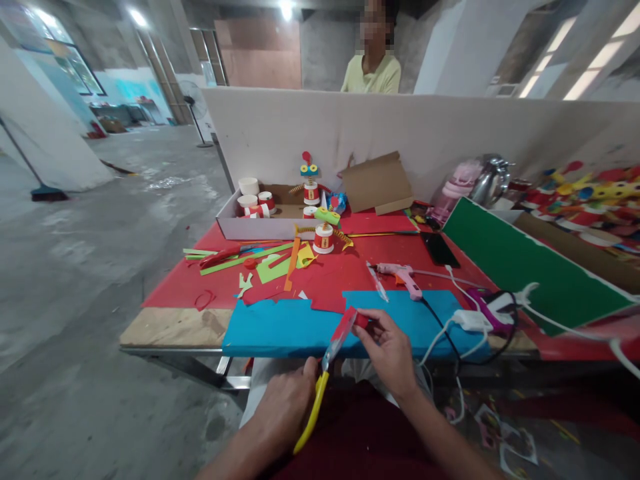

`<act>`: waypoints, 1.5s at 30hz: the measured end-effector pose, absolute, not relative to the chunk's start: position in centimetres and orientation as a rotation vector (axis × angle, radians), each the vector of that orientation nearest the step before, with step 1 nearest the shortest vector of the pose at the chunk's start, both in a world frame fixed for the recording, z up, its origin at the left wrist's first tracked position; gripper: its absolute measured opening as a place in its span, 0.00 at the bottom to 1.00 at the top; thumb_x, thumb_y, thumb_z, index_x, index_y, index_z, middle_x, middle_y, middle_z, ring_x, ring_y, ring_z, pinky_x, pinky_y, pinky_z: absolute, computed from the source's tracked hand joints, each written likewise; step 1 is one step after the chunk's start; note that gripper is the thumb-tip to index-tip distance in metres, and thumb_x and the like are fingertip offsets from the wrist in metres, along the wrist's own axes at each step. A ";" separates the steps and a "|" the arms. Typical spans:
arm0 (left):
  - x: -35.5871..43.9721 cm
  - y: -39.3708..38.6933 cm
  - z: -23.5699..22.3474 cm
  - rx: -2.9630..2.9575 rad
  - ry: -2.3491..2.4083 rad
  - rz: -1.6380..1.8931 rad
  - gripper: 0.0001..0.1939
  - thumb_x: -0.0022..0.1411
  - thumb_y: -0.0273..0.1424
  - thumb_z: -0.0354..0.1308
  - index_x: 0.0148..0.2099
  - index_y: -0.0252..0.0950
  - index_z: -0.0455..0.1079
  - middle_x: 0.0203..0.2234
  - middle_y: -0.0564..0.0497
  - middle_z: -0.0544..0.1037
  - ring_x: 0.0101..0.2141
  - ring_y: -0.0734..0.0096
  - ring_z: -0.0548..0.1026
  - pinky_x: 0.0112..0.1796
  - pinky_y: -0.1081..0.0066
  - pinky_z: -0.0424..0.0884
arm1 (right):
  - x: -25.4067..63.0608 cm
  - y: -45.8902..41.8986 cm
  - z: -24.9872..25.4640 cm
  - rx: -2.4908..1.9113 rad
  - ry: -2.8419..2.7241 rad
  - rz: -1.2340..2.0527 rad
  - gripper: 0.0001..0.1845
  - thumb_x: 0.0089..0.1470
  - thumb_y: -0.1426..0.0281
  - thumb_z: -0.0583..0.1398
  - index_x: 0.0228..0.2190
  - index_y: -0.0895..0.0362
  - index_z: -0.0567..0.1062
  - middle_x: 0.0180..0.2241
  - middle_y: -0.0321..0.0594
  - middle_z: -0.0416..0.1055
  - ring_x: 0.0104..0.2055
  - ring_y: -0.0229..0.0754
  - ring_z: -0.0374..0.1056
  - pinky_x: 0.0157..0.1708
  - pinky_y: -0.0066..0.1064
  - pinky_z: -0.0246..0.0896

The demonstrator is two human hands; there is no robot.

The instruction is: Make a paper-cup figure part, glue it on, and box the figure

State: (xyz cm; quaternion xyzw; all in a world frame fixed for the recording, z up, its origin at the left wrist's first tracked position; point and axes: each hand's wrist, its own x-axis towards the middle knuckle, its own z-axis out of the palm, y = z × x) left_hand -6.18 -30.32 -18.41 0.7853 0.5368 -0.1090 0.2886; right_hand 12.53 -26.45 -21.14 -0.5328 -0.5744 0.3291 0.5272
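Note:
My left hand [290, 403] is wrapped around the yellow handle of a pair of scissors [319, 403], whose blades point up and away over the table edge. Between the thumb and fingers of my right hand [387, 347] is a small red paper piece [361, 321], right by the blade tips. Whether the blades touch or cut it I cannot tell. Beneath both lies a blue paper sheet [280, 327]. Farther back stands a paper-cup figure [323, 237] with a green head and coiled arms. A second cup figure [311, 190] with a blue head stands behind it.
A pink glue gun [403, 277] lies on the right, its cord running to a white power strip [470, 320]. Paper scraps [273, 269] cover the left. A box of cups [260, 229], a phone [440, 249] and a green panel [530, 267] are farther out. A person [373, 72] is behind the partition.

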 end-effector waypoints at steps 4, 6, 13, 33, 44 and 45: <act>-6.0 -30.1 -17.9 2.074 1.435 -0.300 0.13 0.65 0.29 0.43 0.50 0.33 0.60 0.42 0.40 0.77 0.43 0.57 0.76 0.40 0.67 0.68 | 12.5 -26.4 -21.1 -1.257 -1.353 0.794 0.13 0.50 0.63 0.63 0.38 0.54 0.75 0.35 0.42 0.79 0.36 0.45 0.76 0.37 0.35 0.72; -5.9 -30.1 -17.8 2.062 1.443 -0.317 0.13 0.65 0.29 0.43 0.50 0.33 0.60 0.41 0.41 0.78 0.42 0.57 0.76 0.40 0.67 0.68 | 12.5 -26.5 -21.1 -1.261 -1.352 0.784 0.13 0.50 0.63 0.63 0.38 0.54 0.76 0.35 0.42 0.79 0.36 0.45 0.76 0.37 0.36 0.72; -5.9 -30.2 -17.8 2.039 1.452 -0.336 0.14 0.66 0.27 0.43 0.52 0.32 0.59 0.42 0.41 0.78 0.42 0.57 0.77 0.39 0.67 0.68 | 12.4 -26.6 -20.3 -1.165 -1.258 0.963 0.14 0.50 0.61 0.64 0.37 0.55 0.75 0.33 0.42 0.78 0.35 0.45 0.76 0.36 0.35 0.72; -6.2 -30.5 -19.0 2.084 1.439 -0.311 0.15 0.64 0.28 0.45 0.53 0.34 0.57 0.41 0.42 0.78 0.42 0.55 0.77 0.40 0.65 0.69 | 11.8 -26.7 -20.4 -1.148 -1.103 1.144 0.17 0.45 0.57 0.66 0.33 0.55 0.75 0.30 0.39 0.77 0.32 0.41 0.75 0.36 0.32 0.71; -6.1 -30.6 -18.2 2.029 1.414 -0.345 0.13 0.64 0.27 0.43 0.51 0.34 0.58 0.40 0.43 0.79 0.41 0.56 0.78 0.38 0.66 0.69 | 11.7 -26.7 -20.7 -1.148 -1.121 1.123 0.17 0.46 0.57 0.66 0.33 0.55 0.74 0.30 0.39 0.77 0.33 0.42 0.75 0.36 0.33 0.71; -6.2 -30.7 -18.4 2.025 1.417 -0.331 0.12 0.64 0.28 0.43 0.50 0.35 0.58 0.39 0.43 0.79 0.40 0.56 0.78 0.38 0.67 0.69 | 11.8 -26.7 -20.8 -1.155 -1.127 1.114 0.17 0.46 0.57 0.66 0.33 0.55 0.74 0.31 0.40 0.77 0.34 0.43 0.75 0.37 0.33 0.71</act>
